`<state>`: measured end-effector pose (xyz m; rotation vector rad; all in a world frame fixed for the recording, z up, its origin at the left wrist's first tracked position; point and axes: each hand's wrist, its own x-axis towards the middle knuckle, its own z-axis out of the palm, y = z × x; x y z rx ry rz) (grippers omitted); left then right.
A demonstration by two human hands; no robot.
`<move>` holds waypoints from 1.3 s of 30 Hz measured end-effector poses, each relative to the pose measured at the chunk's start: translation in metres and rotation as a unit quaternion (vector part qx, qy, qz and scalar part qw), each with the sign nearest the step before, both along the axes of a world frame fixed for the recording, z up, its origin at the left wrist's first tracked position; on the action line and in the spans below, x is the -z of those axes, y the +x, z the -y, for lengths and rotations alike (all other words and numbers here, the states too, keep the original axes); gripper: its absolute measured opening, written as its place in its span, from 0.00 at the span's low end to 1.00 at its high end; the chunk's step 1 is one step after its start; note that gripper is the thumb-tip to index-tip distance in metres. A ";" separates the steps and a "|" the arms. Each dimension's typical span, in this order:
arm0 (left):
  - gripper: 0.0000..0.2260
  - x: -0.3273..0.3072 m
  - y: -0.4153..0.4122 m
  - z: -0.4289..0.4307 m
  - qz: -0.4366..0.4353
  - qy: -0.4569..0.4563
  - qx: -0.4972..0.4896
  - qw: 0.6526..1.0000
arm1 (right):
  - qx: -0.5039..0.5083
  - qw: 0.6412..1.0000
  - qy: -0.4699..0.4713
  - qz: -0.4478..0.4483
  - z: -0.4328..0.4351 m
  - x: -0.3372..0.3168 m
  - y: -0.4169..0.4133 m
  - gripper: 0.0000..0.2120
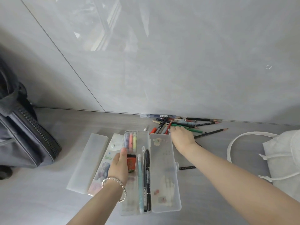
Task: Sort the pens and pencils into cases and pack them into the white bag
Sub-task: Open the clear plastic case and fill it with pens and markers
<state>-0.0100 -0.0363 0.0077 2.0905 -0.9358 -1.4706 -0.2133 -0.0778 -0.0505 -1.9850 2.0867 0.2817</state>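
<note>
A clear plastic pencil case lies open in front of me, with highlighters, a teal pen and black pens in its left half. My left hand rests on that half, over an orange lead box. My right hand reaches into a pile of pens and pencils by the wall, fingers closed around a red pencil. Two more cases lie at the left: a frosted one and a printed pouch. The white bag sits at the right.
A dark grey zipped bag stands at the far left. A glossy grey wall rises right behind the pencil pile. A black pencil pokes out from under the open case's lid.
</note>
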 end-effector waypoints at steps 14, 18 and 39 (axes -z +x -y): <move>0.28 0.006 -0.014 -0.007 -0.119 -0.008 -0.071 0.990 | 0.059 0.889 -0.107 0.441 -0.103 -0.101 0.074 0.12; 0.18 -0.004 -0.020 -0.013 -0.116 -0.026 -0.067 0.991 | -0.013 0.948 -0.174 0.267 -0.122 -0.077 0.088 0.12; 0.25 -0.019 -0.019 -0.032 -0.150 -0.045 -0.027 0.987 | -0.038 0.917 -0.274 0.288 -0.128 -0.082 0.071 0.13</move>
